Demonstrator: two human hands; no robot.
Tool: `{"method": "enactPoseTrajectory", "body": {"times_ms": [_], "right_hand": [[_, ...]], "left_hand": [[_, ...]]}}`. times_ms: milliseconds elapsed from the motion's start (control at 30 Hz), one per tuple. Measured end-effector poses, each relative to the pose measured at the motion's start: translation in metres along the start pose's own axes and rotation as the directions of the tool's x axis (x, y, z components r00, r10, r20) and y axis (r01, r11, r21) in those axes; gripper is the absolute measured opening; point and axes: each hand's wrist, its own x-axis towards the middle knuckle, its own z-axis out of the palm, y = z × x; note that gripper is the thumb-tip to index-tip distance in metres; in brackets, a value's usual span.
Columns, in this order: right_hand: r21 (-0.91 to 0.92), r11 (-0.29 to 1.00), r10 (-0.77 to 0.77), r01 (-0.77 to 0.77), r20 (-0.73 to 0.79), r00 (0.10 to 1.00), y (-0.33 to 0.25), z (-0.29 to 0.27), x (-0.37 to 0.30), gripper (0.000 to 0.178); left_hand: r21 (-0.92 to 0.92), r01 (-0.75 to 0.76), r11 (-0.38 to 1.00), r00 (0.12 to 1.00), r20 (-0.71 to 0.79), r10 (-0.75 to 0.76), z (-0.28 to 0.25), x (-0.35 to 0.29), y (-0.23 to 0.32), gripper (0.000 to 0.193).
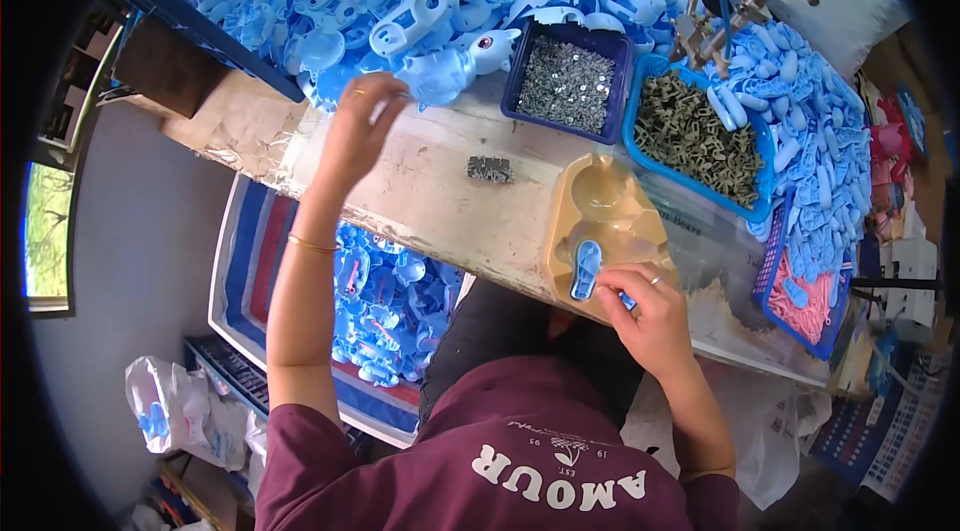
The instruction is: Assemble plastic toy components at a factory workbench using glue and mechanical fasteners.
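Head view puts the small blue piece (587,269) in the tan moulded fixture (640,219), at the table edge in front of you. Your right hand (650,314) is beside it, fingers bent and close together; a second blue bit (627,301) shows under them, and you can't tell from this angle whether either piece is gripped. The fixture's round upper hollow is bare, so this round looks barely begun, with just the one piece laid in.

Your left hand (366,121) is at the blue animal-shaped shell (437,78), fingers slightly parted; whether they have hold of it, you can't tell.

Further out, a small heap of dark metal pieces (489,169) lies on the table, near the dark blue tray (508,111) of metal bits and the turquoise basket (692,194) of metal parts. Beyond are the pile of blue shells (320,6) and the heap of small blue parts (805,146), so plenty appears left. Under the table, blue pieces (385,301) fill a container; whether they're finished, you can't tell.
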Motion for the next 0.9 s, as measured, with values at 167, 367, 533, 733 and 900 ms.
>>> {"method": "enactPoseTrajectory", "body": {"times_ms": [167,367,533,733,900], "right_hand": [[0.056,0.994,0.096,-0.097,0.009,0.995,-0.001,-0.003,0.000,0.012],[0.011,0.999,0.035,-0.034,-0.055,0.998,0.001,-0.016,0.003,0.010],[0.020,0.998,0.065,-0.062,-0.278,0.958,0.000,-0.035,0.004,0.011],[-0.104,0.993,0.020,-0.053,-0.292,0.956,0.015,-0.038,-0.004,0.024],[-0.078,0.990,0.117,-0.117,-0.010,0.993,0.023,-0.039,-0.016,0.061]], "left_hand": [[-0.812,0.308,0.495,0.928,0.142,-0.345,-0.036,-0.001,-0.017,0.020],[-0.827,0.268,0.494,0.962,0.256,-0.093,-0.043,-0.026,0.045,0.015],[-0.446,-0.252,0.859,0.912,0.189,0.365,-0.006,-0.045,0.167,0.018],[-0.303,-0.413,0.859,0.859,0.185,0.478,0.057,-0.061,0.210,0.027],[-0.261,-0.370,0.892,0.885,0.193,0.423,0.061,-0.065,0.214,0.030]]}}
